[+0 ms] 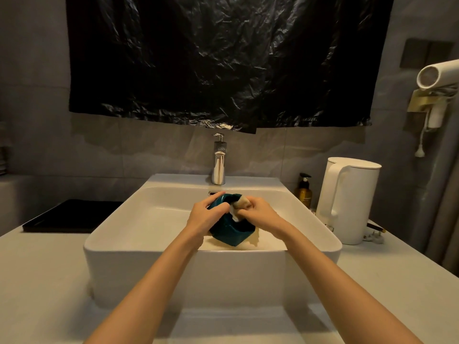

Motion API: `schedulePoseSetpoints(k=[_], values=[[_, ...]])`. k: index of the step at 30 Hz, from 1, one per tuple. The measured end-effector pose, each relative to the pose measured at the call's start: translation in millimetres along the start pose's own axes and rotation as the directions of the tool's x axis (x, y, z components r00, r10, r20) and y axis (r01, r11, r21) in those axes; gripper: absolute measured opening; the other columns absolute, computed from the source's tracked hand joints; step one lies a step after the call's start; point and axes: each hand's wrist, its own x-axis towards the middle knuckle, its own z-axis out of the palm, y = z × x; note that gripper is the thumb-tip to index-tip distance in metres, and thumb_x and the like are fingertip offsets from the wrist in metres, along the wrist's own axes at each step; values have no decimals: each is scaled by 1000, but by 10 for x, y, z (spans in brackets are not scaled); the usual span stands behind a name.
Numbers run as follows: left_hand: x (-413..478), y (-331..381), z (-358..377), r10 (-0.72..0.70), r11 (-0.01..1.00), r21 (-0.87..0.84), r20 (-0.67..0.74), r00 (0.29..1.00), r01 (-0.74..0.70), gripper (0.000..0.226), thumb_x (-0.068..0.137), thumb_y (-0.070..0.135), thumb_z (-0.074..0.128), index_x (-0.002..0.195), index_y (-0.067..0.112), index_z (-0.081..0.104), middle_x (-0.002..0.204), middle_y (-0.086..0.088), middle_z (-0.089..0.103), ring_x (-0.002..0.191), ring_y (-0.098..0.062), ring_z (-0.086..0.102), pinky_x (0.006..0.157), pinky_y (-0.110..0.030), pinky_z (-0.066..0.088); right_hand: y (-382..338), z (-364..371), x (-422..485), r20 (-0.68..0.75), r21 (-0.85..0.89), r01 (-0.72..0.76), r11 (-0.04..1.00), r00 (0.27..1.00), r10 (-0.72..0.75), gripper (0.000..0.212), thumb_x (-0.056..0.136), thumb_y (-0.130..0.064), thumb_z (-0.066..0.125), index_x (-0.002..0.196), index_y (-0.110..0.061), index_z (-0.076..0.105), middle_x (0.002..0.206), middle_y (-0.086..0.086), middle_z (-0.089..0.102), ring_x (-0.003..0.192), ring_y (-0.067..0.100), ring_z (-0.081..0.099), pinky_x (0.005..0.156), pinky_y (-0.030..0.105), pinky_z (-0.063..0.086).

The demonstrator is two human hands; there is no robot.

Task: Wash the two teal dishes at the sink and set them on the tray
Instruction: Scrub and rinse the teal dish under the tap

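Currently I'm seeing the left hand (204, 214) clamping 1 teal dish (231, 232) over the sink's (124, 219) middle while the right hand (258, 211) is pinching a sponge (242, 203) against it. Wet fingers slipping could drop it, chipping the basin.

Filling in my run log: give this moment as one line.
stage: washing | left hand: holds teal dish over sink | right hand: scrubs with sponge | tray: no dishes visible

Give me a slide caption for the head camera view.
Left hand steadies a teal dish over the sink; right hand scrubs it.
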Motion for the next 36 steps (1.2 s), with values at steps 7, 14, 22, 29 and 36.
schedulePoseSetpoints(k=[7,14,22,29,36], values=[[-40,33,-26,-38,995,-92,-35,999,35,41,87,15,56,127,24,57,120,-11,56,104,-26,52,65,-29,53,16,-96,14,143,536,-82,840,990,5,29,101,-31,41,107,-16,66,107,11,65,104,23,59,94,36,49],[-56,29,-40,-35,989,-147,-78,996,23,36,86,15,56,120,27,61,107,-6,59,87,-18,55,58,-29,53,92,-204,85,-351,299,136,945,936,-24,55,84,-21,71,134,-14,51,123,1,61,113,15,58,85,23,50],[-35,6,-30,-49,988,-149,-63,997,40,24,89,14,55,107,29,62,98,-2,59,84,-16,53,52,-28,50,-266,-686,85,-385,-229,301,926,846,-370,38,91,-15,63,125,-16,44,99,0,70,90,10,63,85,22,48],[-53,12,-37,-97,984,-154,-36,995,91,29,87,11,56,111,27,59,94,-2,58,82,-18,55,51,-29,51,-526,-726,23,-379,353,419,836,881,-282,45,85,-22,71,123,-25,48,99,-1,73,93,15,68,80,28,57],[-51,21,-33,-56,984,-175,-60,997,45,29,88,15,57,117,22,61,111,-10,59,89,-21,56,54,-29,51,-223,-386,80,-348,290,260,921,925,-151,39,85,-15,70,119,-16,50,108,-1,62,101,12,59,74,21,52]])
